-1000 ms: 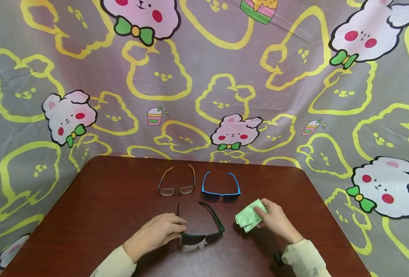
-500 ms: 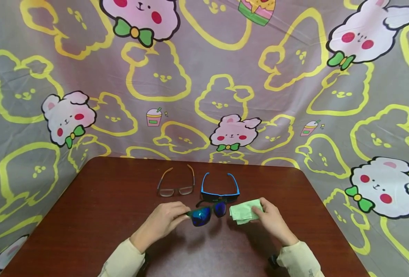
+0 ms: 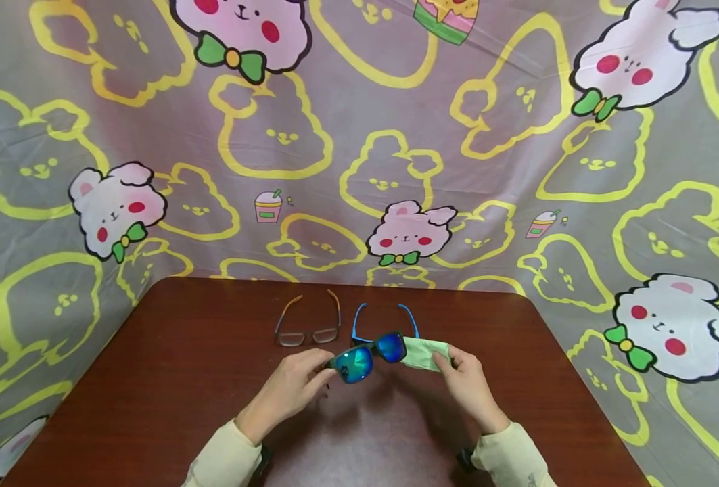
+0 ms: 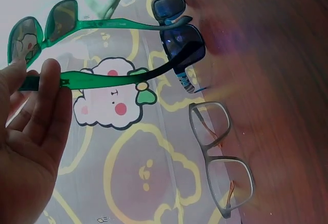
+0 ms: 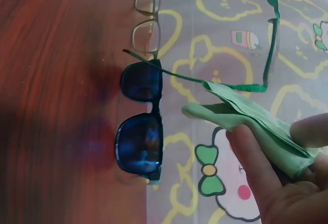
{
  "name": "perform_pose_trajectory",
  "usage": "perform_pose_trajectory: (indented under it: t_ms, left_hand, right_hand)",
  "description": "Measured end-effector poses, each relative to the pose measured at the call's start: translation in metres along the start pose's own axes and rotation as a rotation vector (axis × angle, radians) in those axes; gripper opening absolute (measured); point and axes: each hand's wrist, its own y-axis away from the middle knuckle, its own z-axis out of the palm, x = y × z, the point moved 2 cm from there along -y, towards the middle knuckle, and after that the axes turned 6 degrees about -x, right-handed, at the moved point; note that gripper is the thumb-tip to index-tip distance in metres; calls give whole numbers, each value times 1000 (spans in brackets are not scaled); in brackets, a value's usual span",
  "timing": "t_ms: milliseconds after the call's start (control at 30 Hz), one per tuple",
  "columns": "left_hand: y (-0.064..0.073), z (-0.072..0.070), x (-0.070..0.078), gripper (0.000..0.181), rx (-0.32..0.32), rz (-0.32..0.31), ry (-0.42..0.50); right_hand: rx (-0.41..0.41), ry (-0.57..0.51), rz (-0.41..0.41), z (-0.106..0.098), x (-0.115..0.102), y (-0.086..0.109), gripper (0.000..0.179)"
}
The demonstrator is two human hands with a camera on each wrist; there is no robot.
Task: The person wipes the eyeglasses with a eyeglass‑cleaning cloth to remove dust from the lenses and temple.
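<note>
My left hand [image 3: 289, 387] pinches a pair of sunglasses [image 3: 356, 365] by one end of the frame, holding them above the table with the blue-green mirrored lenses facing me. In the left wrist view their green temples [image 4: 102, 80] extend unfolded past my fingers [image 4: 50, 88]. A folded light green cloth [image 3: 425, 354] is pinched between the thumb and fingers of my right hand [image 3: 470, 387]. The cloth [image 5: 246, 119] lies right at the far end of the sunglasses' frame, overlapping it in the head view.
Blue-framed sunglasses [image 3: 359, 325] stand on the brown table [image 3: 170, 379] behind the held pair, partly hidden by it. Clear eyeglasses [image 3: 292, 338] with orange-tipped temples sit to their left. A patterned cloth backdrop [image 3: 310, 155] surrounds the table's back and sides.
My left hand has taken hold of the dark sunglasses, lifted them off the table and turned the lenses toward me. My right hand has brought the cloth leftward and up to them.
</note>
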Motion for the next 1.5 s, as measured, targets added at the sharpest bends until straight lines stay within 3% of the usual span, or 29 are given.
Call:
perform_pose_trajectory:
  t_ms: [167,267,367,500,633,767,933,1133,1367,1500]
  left_hand:
    - [-1,2,2,14,-6,3,8]
    - [-2,2,3,16,-1,18,13]
    - [-4,1,5,14,16,37,12]
    - [-7,1,7,9,37,46,9]
    - [-9,2,10,9,58,60,14]
    - [-9,3,12,8,66,64,26]
    - [-11,3,14,10,72,49,24]
    - [-14,5,16,9,98,74,7]
    - [-17,7,17,9,98,94,13]
    - [-18,7,19,10,94,98,13]
  right_hand:
    - [125,16,-62,1,-8,1,13]
    - [230,50,-170,2,-14,3,9]
    - [273,78,-363,5,-22,6,15]
    - [223,131,-668,12,-33,9,36]
    - [181,214,-866,16,-39,11,28]
    - [163,254,-888,19,-41,12,36]
    - [161,297,-852,21,-41,11,42]
    - [149,401,-827,24,-45,13,45]
    - [141,418,-992,30,-53,18,41]
    - [155,439,-1037,30,-57,19,39]
